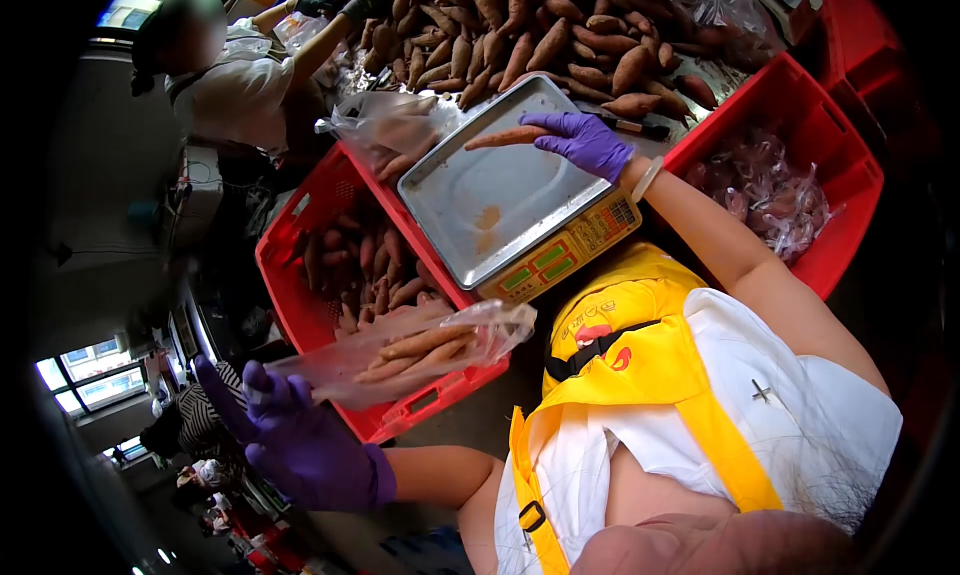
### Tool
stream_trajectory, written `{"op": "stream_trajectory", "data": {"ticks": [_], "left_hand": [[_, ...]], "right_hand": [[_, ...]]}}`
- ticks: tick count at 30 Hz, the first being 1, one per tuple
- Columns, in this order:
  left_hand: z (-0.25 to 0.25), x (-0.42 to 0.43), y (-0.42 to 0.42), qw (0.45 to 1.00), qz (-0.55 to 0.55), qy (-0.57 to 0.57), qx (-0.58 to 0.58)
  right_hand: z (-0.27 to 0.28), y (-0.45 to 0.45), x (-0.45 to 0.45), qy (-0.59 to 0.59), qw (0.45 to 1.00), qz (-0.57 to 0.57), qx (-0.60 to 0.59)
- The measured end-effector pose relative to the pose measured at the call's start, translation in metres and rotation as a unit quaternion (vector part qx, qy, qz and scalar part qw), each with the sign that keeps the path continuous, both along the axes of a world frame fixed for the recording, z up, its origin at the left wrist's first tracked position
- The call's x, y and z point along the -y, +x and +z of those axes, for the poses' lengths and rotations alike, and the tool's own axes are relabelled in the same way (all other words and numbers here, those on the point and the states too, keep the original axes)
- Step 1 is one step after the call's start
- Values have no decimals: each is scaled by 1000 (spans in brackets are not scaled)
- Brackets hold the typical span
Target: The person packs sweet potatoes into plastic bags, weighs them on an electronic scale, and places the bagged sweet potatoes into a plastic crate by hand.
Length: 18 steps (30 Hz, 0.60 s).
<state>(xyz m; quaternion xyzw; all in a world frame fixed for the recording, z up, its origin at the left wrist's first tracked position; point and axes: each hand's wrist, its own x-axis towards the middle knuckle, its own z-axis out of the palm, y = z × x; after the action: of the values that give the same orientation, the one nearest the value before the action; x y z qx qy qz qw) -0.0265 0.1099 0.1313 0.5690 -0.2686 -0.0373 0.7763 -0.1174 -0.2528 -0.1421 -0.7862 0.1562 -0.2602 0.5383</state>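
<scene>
My right hand (590,147), in a purple glove, grips one end of a slim sweet potato (510,137) above the metal tray (440,190) of a weighing scale (575,255). My left hand (315,450), gloved the same way, is raised at the lower left with one finger stretched out. A clear plastic bag (500,325) with several sweet potatoes (430,347) hangs from it; the exact grip is partly hidden. The bag is beside the scale's near corner, over the rim of a red crate (350,155) holding loose sweet potatoes (350,265).
A large heap of sweet potatoes (480,35) covers the far table. Bagged produce (770,195) fills a red crate (850,175) at the right. Another plastic bag (390,125) lies against the tray's left side. At the upper left, a co-worker (240,95) in dark gloves reaches toward the heap.
</scene>
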Motion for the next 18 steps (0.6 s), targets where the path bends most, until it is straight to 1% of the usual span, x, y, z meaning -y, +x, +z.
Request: {"op": "stream_trajectory", "data": {"ticks": [2,3,4,5,6,7,8,9,10,11,12,13,14,15,18], "left_hand": [[6,-15,-13,999,33,22,33],[9,-27,-19,997,72,15,32],[12,-41,-25,993,113,10,29],[14,-62,-28,992,123,11,39],[14,-100,-17,981,-170,-90,30],[13,-120,-26,991,-106,-79,32],[12,-134,-33,996,-41,-67,34],[10,-145,-32,995,-62,-55,51],[9,-153,-37,997,-53,-48,41],[9,-160,-43,998,-17,-53,18],[8,-167,-47,998,19,-59,-2],[3,-181,-48,998,47,-40,0],[4,-180,-52,998,52,-39,-1],[4,-175,-54,997,67,-26,-5],[1,-172,-53,997,79,-8,-1]], "right_hand": [[-27,-4,-2,-157,982,25,-103],[-24,-6,-1,-277,940,66,-185],[-22,-9,-3,-274,941,67,-187],[-18,-13,-7,-306,945,8,-116],[-18,-18,-13,-334,940,-48,-47],[-24,-19,-5,-319,943,-72,-58],[-12,-23,-1,-344,931,-118,-32],[-11,-25,13,-344,930,-129,-21],[-6,-28,22,-328,934,-142,-10],[-9,-31,30,-347,923,-164,-3],[-12,-34,36,-317,932,-173,-24],[-14,-36,40,-280,948,-153,-8],[-9,-36,41,-242,961,-134,9],[-1,-38,33,-176,978,-114,26],[2,-37,26,-205,970,-126,44]]}}
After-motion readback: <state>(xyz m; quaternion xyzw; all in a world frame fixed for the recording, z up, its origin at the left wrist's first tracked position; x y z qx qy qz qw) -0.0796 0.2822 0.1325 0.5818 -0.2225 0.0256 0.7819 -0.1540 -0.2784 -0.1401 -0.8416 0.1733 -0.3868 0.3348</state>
